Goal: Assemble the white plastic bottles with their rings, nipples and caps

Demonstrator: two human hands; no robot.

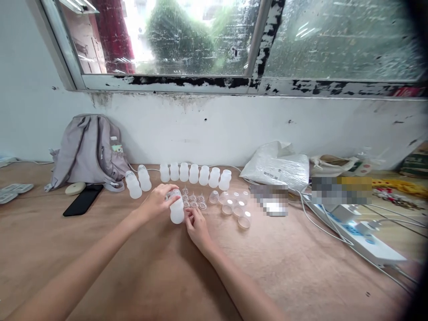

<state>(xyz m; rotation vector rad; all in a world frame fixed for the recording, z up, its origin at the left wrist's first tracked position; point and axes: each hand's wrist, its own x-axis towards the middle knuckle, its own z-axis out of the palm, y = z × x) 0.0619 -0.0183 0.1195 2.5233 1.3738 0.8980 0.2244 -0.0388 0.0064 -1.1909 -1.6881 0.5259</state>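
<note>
Over tbl (294, 258), L hand (159, 199) arched, fingers clamped on btl (177, 212); R hand (199, 229) low by teats (193, 198), grip unclear.

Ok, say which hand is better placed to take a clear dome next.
Probably the right hand: it is nearer the clear domes, while the left hand is occupied gripping a white bottle. Whether the right hand holds something is unclear.

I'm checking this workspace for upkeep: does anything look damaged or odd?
The window frame shows ragged black patches where its pale coating seems to have flaked off, and the wall just beneath it has brownish stains.
</note>
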